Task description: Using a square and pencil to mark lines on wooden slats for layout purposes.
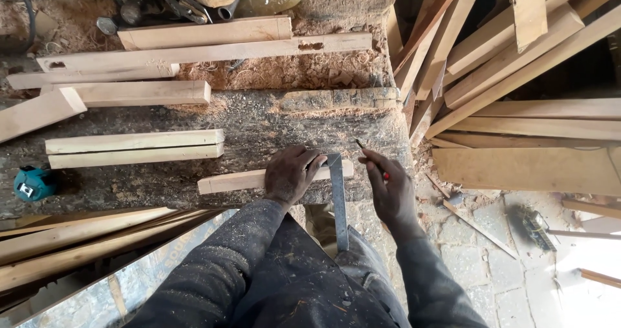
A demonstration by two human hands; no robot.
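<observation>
Short wooden batten (236,181) lies flat on the rough workbench (272,124), long axis left-right, near the front edge. Left hand (291,174) presses flat on its right part, fingers spread over the wood and the steel try square (337,198), whose long blade hangs toward the person. Right hand (390,189) pinches a pencil (362,148), tip pointing up-left, just beside the batten's right end. Teal tape measure (33,183) sits far left.

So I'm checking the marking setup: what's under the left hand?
The left hand presses a short wood strip and a metal square on the bench. The strip's middle is covered.
</observation>
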